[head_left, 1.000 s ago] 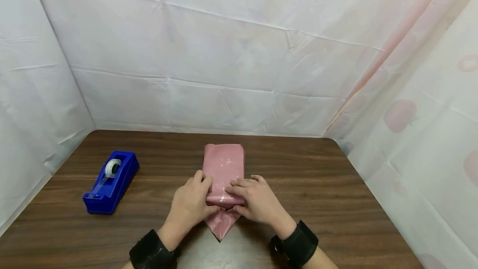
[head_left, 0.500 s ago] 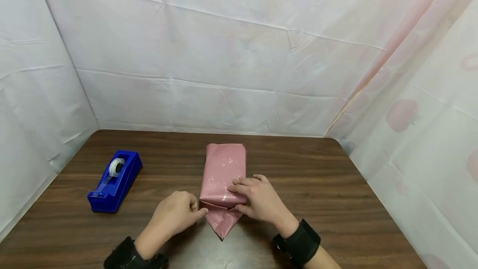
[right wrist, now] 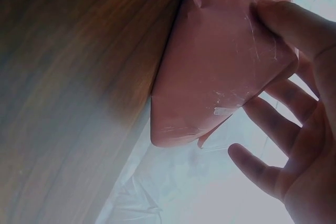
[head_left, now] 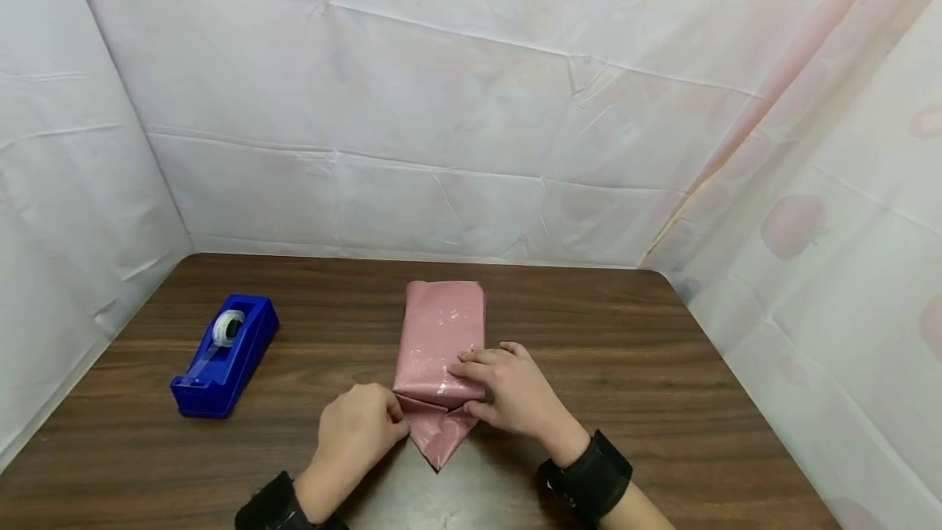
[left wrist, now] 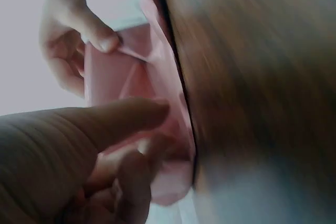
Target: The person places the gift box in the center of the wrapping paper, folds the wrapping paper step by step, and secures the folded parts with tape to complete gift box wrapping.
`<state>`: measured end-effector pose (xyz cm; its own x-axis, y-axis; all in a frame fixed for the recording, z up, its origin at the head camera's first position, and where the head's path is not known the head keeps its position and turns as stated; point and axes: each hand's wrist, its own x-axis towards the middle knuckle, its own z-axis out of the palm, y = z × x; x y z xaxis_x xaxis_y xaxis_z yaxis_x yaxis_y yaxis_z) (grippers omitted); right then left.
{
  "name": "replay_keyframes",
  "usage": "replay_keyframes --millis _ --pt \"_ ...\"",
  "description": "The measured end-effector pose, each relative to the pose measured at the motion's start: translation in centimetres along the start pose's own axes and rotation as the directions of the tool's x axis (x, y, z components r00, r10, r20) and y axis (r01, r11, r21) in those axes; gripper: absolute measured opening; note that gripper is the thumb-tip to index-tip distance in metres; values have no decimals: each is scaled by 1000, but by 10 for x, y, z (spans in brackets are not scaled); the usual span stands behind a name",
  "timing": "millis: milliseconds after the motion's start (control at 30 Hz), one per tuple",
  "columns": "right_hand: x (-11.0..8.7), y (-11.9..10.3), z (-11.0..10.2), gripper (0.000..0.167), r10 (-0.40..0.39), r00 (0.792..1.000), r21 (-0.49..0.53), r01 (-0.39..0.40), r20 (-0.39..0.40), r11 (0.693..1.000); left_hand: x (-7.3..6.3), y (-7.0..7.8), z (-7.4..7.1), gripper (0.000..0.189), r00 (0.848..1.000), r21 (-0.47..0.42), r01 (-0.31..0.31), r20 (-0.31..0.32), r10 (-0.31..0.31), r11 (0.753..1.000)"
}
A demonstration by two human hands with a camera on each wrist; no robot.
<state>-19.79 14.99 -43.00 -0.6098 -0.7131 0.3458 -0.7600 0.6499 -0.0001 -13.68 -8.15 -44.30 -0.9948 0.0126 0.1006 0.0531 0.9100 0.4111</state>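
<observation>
Head view: A pink parcel [head_left: 444,330] lies near the middle of a dark wood bench [head_left: 625,334], its pointed flap [head_left: 439,438] toward the person. The person's left hand [head_left: 358,425] touches the flap's left edge, while the right hand [head_left: 511,391] rests on the parcel's right side, fingers over the top and thumb near the crease above the flap. Black bands [head_left: 592,477] circle both wrists. A blue dispenser [head_left: 243,370] with a roll [head_left: 227,327] of tape stands well apart to the left, and a pale sheet [head_left: 441,105] hangs behind the bench. Left wrist view: Amid blur, the left hand's thumb [left wrist: 126,116] extends over the folded pink wrap, the forefinger just beside it; whether this grip is clamped on the flap, one cannot tell. The right hand appears beyond, its thumb against the wrap. Right wrist view: The right hand's grip stands apart, thumb on the parcel and fingers spread, the little finger [right wrist: 254,169] clear of the wrap. Small glossy marks dot the parcel's surface.
</observation>
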Motion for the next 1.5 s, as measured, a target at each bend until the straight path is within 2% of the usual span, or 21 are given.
replay_keyframes --millis 200,333,433,600,700,867,967,1000,1033,1100,1133,1200,1233,1267,1367,1500 --pt "1 0 -1 49 -6 1000 -5 6 -3 1000 -4 8 9 32 995 106 -48 -77 57 993" --pt "1 0 -1 49 -9 1000 -6 9 -14 1000 -4 11 12 33 989 152 -59 -129 79 987" --pt "1 -1 0 49 -19 1000 -4 19 -24 1000 -4 12 13 32 990 166 -47 -121 68 985" --pt "1 -2 0 49 -19 1000 -3 19 -14 1000 -5 13 13 34 997 162 -40 -52 49 986" --pt "1 -2 1 49 -17 1000 -6 17 -12 1000 -7 14 14 38 997 180 -57 -48 67 982" --pt "1 -2 1 49 -20 1000 -5 20 -20 1000 -12 17 15 45 989 220 -92 -97 115 971" --pt "1 -2 0 49 -17 1000 -6 17 -23 1000 -12 17 12 46 984 210 -121 -101 145 970" --pt "0 -2 0 49 -15 1000 -4 15 -22 1000 -12 16 11 45 980 196 -149 -98 171 969" --pt "0 -2 0 49 -13 1000 -2 13 -21 1000 -12 14 9 42 974 180 -192 -86 210 965" --pt "0 -2 -1 49 -6 1000 5 6 -15 1000 -11 12 6 36 947 121 -309 -47 316 943" --pt "0 -2 -1 49 -3 1000 8 3 -11 1000 -10 11 5 32 927 95 -370 -24 373 924" --pt "-1 -2 -1 50 3 1000 16 -3 -5 1000 -8 11 3 26 874 64 -486 21 486 871" --pt "-1 -2 -1 50 5 1000 18 -5 -4 1000 -7 11 4 24 849 53 -528 44 526 848" --pt "-1 -2 -1 50 7 1000 20 -6 -4 1000 -6 12 4 24 833 45 -552 68 549 832" --pt "-1 -2 -1 51 7 1000 20 -7 -5 1000 -6 15 6 26 814 72 -578 118 569 813" --pt "-1 -2 -1 51 7 1000 14 -7 -2 1000 -7 17 9 29 810 91 -581 154 565 809"
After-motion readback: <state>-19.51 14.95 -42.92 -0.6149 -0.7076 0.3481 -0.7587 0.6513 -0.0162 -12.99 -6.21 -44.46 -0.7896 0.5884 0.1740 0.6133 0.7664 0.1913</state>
